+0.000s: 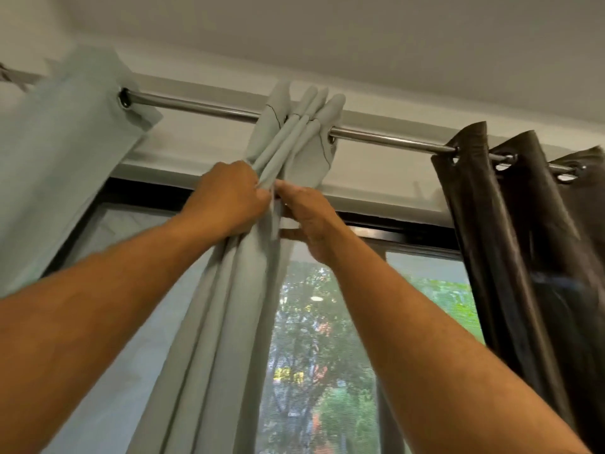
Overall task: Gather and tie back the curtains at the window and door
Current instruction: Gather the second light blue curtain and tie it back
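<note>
Two bare forearms reach up and forward from the bottom corners, meeting at the middle of the view. The left hand [229,198] has its grip clamped round the gathered pale grey-green fabric curtain [229,306], fingers curled over the bunched folds just below the rod, knuckles facing the camera. The right hand [309,221] comes in from the other side, its fingertips pinching the same bundle just beside the left hand's fingers, thumb stretched out sideways beneath; the two hands are almost touching.

The gathered curtain hangs in about four tight vertical pleats, from its eyelets on the rod down past the lower edge of the view. A second pale grey-green curtain panel [59,158] hangs spread out at the left, one eyelet visible on the rod. At the right hangs one dark brown glossy curtain [510,240], with three eyelets showing.

One shiny round metal curtain rod [209,108] carries all three. Behind them is a dark-framed window [376,231] with green trees beyond the mesh, and a white ceiling [360,44] above.
</note>
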